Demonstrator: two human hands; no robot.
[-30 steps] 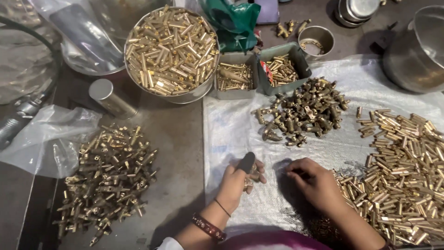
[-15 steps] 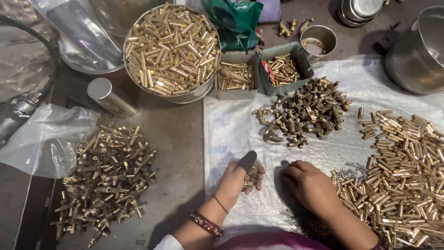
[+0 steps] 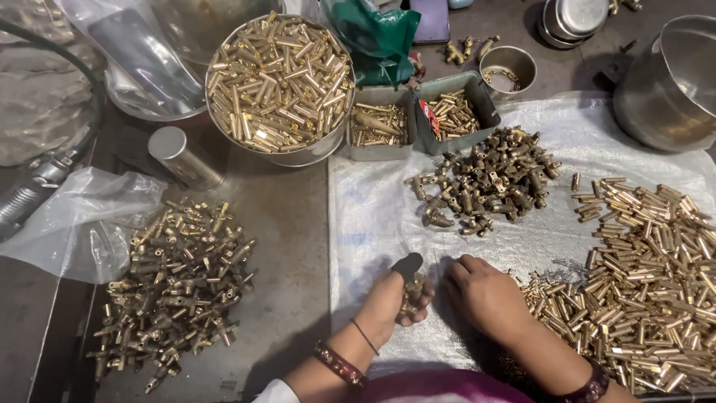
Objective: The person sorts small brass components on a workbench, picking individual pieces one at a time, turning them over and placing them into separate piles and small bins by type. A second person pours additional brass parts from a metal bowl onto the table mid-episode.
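Note:
My left hand (image 3: 394, 298) is closed around a small brass fitting (image 3: 412, 292), with a dark cover on the thumb. It rests low on the white woven sheet (image 3: 373, 216). My right hand (image 3: 485, 295) lies palm down beside it, fingers curled, right at the edge of a big heap of brass tubes (image 3: 649, 269); whether it holds a piece is hidden. A pile of darker brass fittings (image 3: 485, 183) lies on the sheet just beyond both hands.
A round metal tub of brass tubes (image 3: 280, 78) and two small grey trays (image 3: 414, 116) stand at the back. Another pile of brass fittings (image 3: 175, 283) lies at left near a metal cylinder (image 3: 183, 157) and plastic bags (image 3: 74, 216). A steel pot (image 3: 671, 89) sits back right.
Both hands stay close together on the sheet; the right hand has drawn slightly toward the left hand, which keeps its hold on the fitting.

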